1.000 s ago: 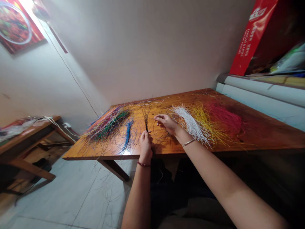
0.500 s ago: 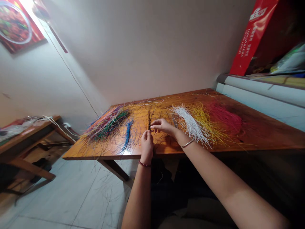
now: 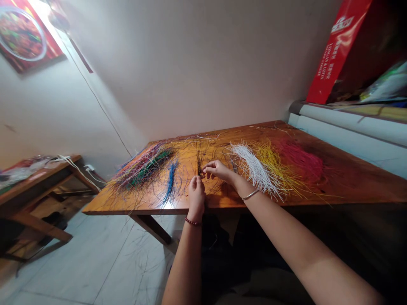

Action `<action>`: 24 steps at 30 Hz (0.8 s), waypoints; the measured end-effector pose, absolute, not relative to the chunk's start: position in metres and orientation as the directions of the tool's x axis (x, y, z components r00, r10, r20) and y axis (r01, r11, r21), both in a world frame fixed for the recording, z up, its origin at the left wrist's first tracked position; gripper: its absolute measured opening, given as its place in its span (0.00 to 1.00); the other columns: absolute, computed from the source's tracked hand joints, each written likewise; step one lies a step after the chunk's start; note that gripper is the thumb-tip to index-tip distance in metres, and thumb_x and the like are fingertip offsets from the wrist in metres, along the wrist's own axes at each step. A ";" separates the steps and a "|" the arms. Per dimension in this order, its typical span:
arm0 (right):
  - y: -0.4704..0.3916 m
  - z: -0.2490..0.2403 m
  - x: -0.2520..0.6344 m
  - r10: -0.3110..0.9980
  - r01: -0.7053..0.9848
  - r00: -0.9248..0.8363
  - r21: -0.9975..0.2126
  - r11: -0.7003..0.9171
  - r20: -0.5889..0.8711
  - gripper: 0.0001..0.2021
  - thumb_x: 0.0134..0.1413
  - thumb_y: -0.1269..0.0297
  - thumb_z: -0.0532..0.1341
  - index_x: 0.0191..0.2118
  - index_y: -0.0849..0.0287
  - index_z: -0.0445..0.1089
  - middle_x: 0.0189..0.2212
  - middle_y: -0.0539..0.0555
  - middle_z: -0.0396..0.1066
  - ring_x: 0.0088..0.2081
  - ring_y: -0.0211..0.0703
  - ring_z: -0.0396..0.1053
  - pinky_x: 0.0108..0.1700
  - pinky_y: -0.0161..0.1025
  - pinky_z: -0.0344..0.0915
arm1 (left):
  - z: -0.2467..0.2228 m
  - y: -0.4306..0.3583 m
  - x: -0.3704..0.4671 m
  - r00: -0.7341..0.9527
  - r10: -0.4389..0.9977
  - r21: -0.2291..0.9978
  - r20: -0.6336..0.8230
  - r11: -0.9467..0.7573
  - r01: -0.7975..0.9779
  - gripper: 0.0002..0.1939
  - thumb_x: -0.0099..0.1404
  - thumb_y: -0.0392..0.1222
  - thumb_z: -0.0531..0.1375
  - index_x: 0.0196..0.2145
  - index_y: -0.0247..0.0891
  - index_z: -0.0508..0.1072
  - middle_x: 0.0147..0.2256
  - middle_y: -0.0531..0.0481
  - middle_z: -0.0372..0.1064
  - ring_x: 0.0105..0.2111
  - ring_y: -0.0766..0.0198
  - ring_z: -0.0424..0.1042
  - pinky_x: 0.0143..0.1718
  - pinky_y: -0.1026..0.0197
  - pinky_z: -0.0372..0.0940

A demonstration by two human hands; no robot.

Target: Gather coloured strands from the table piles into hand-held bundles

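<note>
An upright bunch of thin dark wire-like strands (image 3: 199,162) rises over the near half of the table, its tips fanned out. My left hand (image 3: 196,195), with a dark red bead bracelet, grips the bunch low down between thumb and fingers. From the right, my right hand (image 3: 218,170) meets the bunch just above the left one, thumb and forefinger pinched at its edge. How many strands that pinch holds is too small to tell. Left of my hands lies a small blue bundle of strands (image 3: 171,183); to the right is a white bundle (image 3: 252,166).
Yellow strands (image 3: 274,163) and magenta strands (image 3: 303,163) lie further right on the wooden table (image 3: 346,186). A mixed pile with green strands (image 3: 149,169) covers its left end. A red box (image 3: 332,55) stands at the right, and a low bench (image 3: 47,182) at the left.
The view has tilted slightly. Both hands stay at the dark bunch, with the right hand's fingers shifted slightly.
</note>
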State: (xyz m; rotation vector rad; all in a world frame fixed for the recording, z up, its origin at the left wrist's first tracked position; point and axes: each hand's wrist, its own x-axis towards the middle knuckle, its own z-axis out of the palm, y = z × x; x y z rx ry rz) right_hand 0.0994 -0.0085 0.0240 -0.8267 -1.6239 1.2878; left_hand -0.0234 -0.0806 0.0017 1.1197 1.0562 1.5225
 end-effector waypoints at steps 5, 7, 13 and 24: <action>-0.010 0.026 0.098 0.895 -0.011 -0.383 -0.970 0.244 0.229 0.08 0.42 0.63 0.59 0.26 0.64 0.70 0.24 0.53 0.70 0.21 0.33 0.65 0.21 0.29 0.57 | 0.003 -0.080 -0.022 -0.164 0.977 0.968 0.139 -0.170 -0.187 0.16 0.57 0.54 0.56 0.32 0.37 0.66 0.18 0.60 0.46 0.15 0.75 0.45 0.13 0.72 0.42; -0.009 0.025 0.098 0.888 -0.001 -0.396 -0.967 0.253 0.233 0.08 0.43 0.63 0.59 0.26 0.63 0.69 0.24 0.53 0.69 0.22 0.33 0.65 0.21 0.29 0.57 | 0.004 -0.080 -0.022 -0.161 0.978 0.970 0.136 -0.164 -0.180 0.16 0.58 0.54 0.55 0.33 0.37 0.66 0.18 0.60 0.45 0.15 0.75 0.44 0.13 0.72 0.42; -0.002 0.020 0.098 0.870 -0.093 -0.388 -0.952 0.291 0.304 0.12 0.43 0.57 0.60 0.29 0.63 0.68 0.23 0.51 0.67 0.20 0.32 0.63 0.21 0.29 0.56 | 0.005 -0.081 -0.022 -0.167 0.980 0.971 0.110 -0.142 -0.192 0.17 0.58 0.55 0.54 0.34 0.37 0.65 0.19 0.60 0.45 0.15 0.75 0.44 0.12 0.73 0.42; -0.009 0.029 0.104 0.949 -0.356 -0.174 -0.915 0.188 0.263 0.13 0.45 0.55 0.59 0.33 0.59 0.65 0.29 0.50 0.66 0.23 0.30 0.62 0.24 0.29 0.58 | 0.000 -0.078 -0.024 -0.158 0.979 0.966 0.128 -0.159 -0.203 0.17 0.58 0.55 0.54 0.33 0.37 0.63 0.19 0.60 0.45 0.16 0.75 0.45 0.13 0.74 0.41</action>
